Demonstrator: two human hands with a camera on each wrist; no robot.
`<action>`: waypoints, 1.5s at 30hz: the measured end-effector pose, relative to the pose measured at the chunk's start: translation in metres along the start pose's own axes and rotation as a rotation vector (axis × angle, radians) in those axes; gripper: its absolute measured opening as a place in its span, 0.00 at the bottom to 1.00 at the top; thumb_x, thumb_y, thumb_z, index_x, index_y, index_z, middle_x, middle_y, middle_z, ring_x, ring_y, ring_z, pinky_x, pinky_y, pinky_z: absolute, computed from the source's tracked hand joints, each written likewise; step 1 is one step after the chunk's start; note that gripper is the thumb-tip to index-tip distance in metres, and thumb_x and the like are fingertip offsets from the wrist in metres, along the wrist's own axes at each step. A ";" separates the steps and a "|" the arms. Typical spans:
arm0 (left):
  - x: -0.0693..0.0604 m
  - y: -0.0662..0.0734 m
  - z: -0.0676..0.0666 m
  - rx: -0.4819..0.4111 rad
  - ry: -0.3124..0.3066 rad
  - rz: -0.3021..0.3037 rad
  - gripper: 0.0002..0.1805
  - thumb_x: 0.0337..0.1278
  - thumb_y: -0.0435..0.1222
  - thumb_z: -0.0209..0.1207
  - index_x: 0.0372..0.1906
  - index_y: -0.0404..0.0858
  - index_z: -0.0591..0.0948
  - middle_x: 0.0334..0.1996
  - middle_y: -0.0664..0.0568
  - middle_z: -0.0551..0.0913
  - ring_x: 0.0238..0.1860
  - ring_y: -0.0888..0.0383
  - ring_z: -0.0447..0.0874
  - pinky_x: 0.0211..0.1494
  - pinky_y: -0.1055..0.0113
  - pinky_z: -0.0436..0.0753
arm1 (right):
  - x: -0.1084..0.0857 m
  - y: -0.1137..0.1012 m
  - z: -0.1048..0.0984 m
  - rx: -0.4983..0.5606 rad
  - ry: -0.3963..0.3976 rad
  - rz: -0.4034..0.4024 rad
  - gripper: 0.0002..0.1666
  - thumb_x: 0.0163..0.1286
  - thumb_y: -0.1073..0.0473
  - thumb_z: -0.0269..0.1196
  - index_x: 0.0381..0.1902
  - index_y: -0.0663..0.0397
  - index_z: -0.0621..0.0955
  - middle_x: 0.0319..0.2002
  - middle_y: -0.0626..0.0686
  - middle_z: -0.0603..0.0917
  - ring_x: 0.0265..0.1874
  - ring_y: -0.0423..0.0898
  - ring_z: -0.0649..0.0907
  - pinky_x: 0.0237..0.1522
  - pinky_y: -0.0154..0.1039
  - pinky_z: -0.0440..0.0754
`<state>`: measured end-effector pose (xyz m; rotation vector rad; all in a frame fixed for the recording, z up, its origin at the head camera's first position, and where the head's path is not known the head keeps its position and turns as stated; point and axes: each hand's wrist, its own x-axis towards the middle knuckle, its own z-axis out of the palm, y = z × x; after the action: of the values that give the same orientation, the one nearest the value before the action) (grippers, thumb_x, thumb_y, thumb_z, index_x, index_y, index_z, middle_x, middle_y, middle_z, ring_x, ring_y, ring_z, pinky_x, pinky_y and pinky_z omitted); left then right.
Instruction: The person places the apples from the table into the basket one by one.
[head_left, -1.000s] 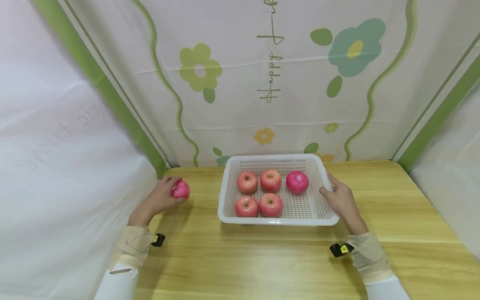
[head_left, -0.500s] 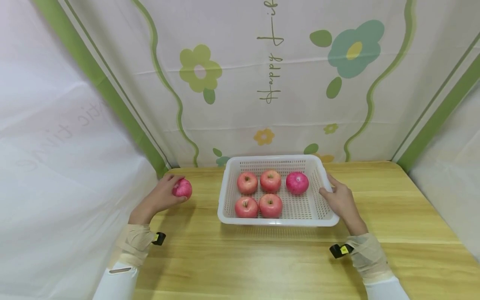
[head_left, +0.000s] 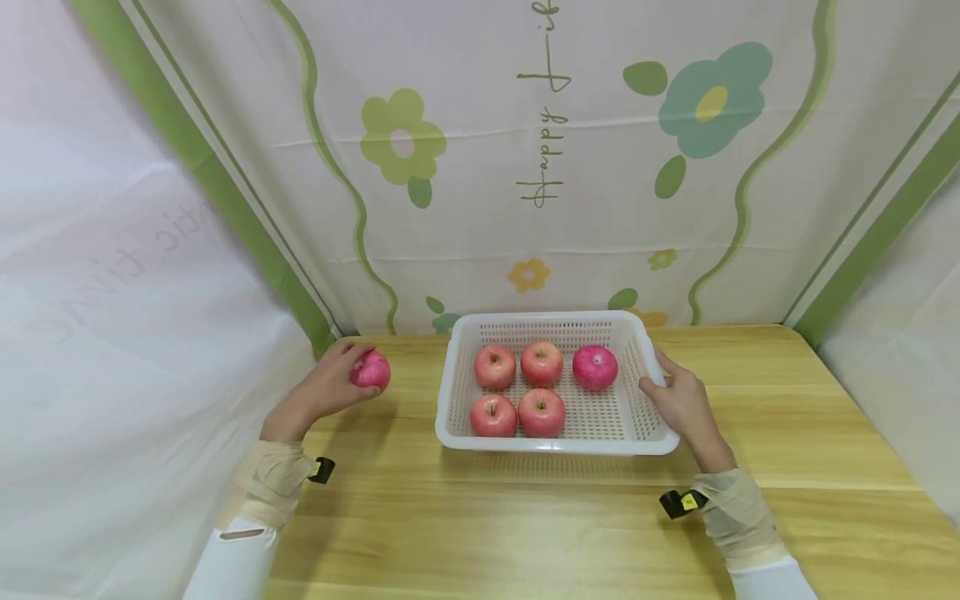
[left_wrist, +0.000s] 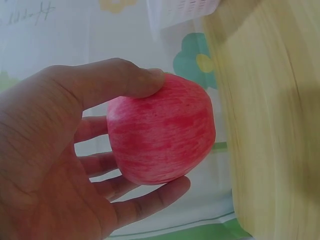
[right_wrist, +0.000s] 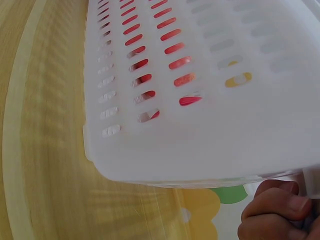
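Note:
My left hand [head_left: 324,388] holds a pinkish-red apple [head_left: 371,371] above the wooden table, left of the basket. In the left wrist view the thumb lies over one side of the apple [left_wrist: 162,130] and the fingers curl round the other. A white perforated plastic basket [head_left: 555,445] holds several apples on its left side and a deeper magenta apple [head_left: 595,367] toward its right. My right hand [head_left: 686,408] grips the basket's right rim. In the right wrist view, curled fingers [right_wrist: 272,207] show at the edge of the basket wall [right_wrist: 200,150].
The wooden table [head_left: 480,525] extends under both arms. Behind it hangs a white curtain [head_left: 465,192] with printed flowers, and further white curtain [head_left: 150,333] encloses the left side. A small black camera [head_left: 322,470] is strapped at the left wrist.
My left hand has moved slightly to the right and away from me with the apple in it. The right hand and the basket stay in place.

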<state>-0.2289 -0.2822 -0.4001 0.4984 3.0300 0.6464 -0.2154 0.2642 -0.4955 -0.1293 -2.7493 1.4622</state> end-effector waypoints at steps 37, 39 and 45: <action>0.024 0.025 -0.006 0.130 -0.006 0.081 0.40 0.58 0.43 0.73 0.73 0.33 0.74 0.66 0.31 0.76 0.61 0.33 0.79 0.60 0.34 0.83 | -0.001 0.001 0.000 0.004 0.010 -0.016 0.43 0.78 0.57 0.60 0.84 0.64 0.58 0.57 0.82 0.81 0.38 0.63 0.93 0.29 0.44 0.92; 0.025 0.027 -0.006 0.130 -0.012 0.077 0.41 0.58 0.43 0.73 0.74 0.33 0.73 0.67 0.31 0.75 0.62 0.33 0.79 0.60 0.35 0.84 | -0.001 0.000 0.000 -0.002 0.012 -0.016 0.43 0.78 0.57 0.60 0.84 0.63 0.58 0.57 0.82 0.81 0.37 0.63 0.93 0.29 0.44 0.92; 0.028 0.036 -0.008 0.099 -0.043 0.073 0.42 0.60 0.43 0.72 0.77 0.35 0.71 0.70 0.33 0.73 0.65 0.35 0.77 0.63 0.37 0.84 | 0.000 -0.001 0.000 0.005 0.008 -0.008 0.43 0.78 0.57 0.59 0.84 0.62 0.58 0.58 0.82 0.81 0.38 0.64 0.93 0.29 0.44 0.92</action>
<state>-0.2448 -0.2454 -0.3767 0.6193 3.0270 0.4831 -0.2150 0.2640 -0.4950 -0.1233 -2.7357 1.4634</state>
